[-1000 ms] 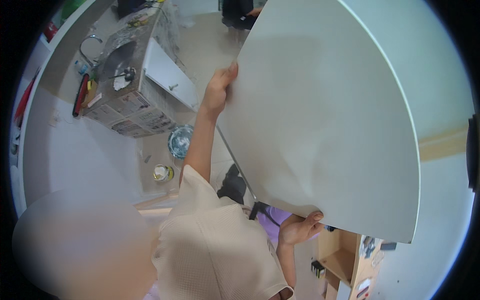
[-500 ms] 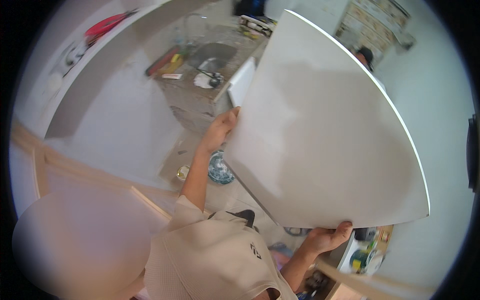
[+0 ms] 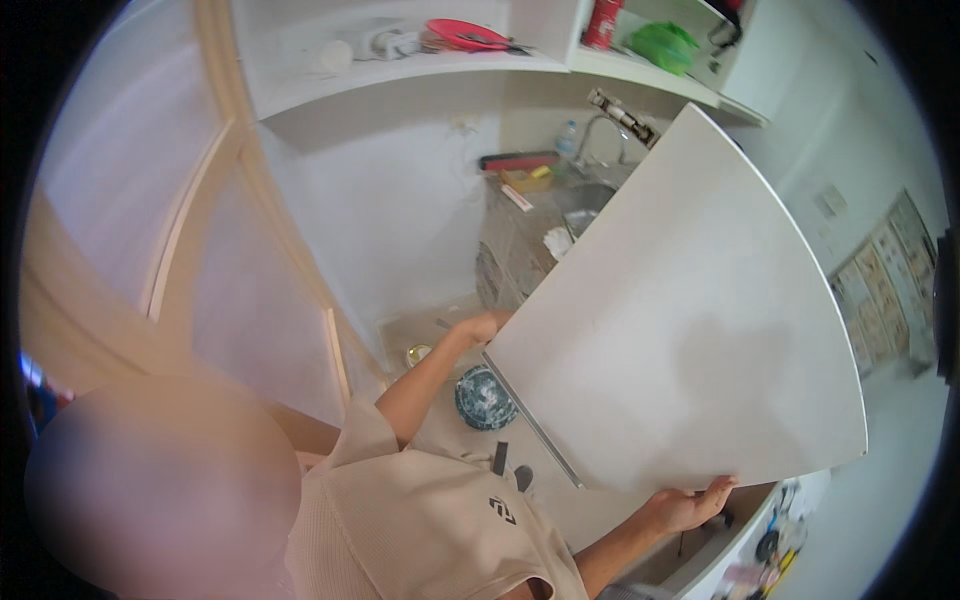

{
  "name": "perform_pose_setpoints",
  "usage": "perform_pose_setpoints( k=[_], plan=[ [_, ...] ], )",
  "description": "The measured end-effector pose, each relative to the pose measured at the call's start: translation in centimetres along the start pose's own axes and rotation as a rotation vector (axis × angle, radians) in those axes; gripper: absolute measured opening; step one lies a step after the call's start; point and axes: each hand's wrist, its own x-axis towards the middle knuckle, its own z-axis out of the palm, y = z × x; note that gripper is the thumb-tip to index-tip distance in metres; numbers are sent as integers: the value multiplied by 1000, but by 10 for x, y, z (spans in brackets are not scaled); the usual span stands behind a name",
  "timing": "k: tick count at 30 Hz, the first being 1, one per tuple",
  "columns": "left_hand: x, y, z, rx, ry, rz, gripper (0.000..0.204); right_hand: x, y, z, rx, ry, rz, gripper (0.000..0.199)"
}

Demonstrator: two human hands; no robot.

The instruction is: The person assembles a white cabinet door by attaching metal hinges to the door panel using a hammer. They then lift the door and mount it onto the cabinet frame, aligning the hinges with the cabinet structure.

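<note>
A large flat white panel [image 3: 680, 320] stretches out in front of me, tilted, its far corner up near the shelves. My left hand [image 3: 487, 326] grips its left edge, with the fingertips partly hidden by the panel. At the near edge, my right hand [image 3: 690, 505] holds the panel with the thumb on top and the fingers underneath. A thin grey strip [image 3: 535, 422] runs along the panel's lower left edge.
Left of me stands a light wooden frame [image 3: 225, 150]. Overhead white shelves [image 3: 420, 85] carry a red plate [image 3: 465, 35] and a green bag [image 3: 663, 47]. A counter with a sink [image 3: 585, 200] lies behind the panel. A white-smeared bucket [image 3: 486, 398] sits on the floor. Tools [image 3: 770, 545] lie at lower right.
The view has swung so the shelves and more of the wooden frame show. Both hands still hold the panel. A person seen earlier behind it is out of sight.
</note>
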Motion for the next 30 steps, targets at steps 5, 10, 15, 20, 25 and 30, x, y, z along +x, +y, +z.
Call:
perform_pose_setpoints(
  k=[5,10,15,20,25,30],
  plan=[
    [5,-15,0,-388,120,8,64,44,29,22,54,-95,60,45],
    [19,-17,-12,-368,65,65,70,80,74,45,60,-277,186,43],
    [32,10,0,-434,283,164,71,104,102,85,52,-342,207,40],
    [10,31,-38,-331,497,197,72,96,114,145,67,-391,216,38],
    [-10,74,-74,-377,502,212,74,97,132,182,110,-402,120,39],
    [-18,114,-106,-326,802,364,72,93,100,218,211,-411,98,45]
  ],
)
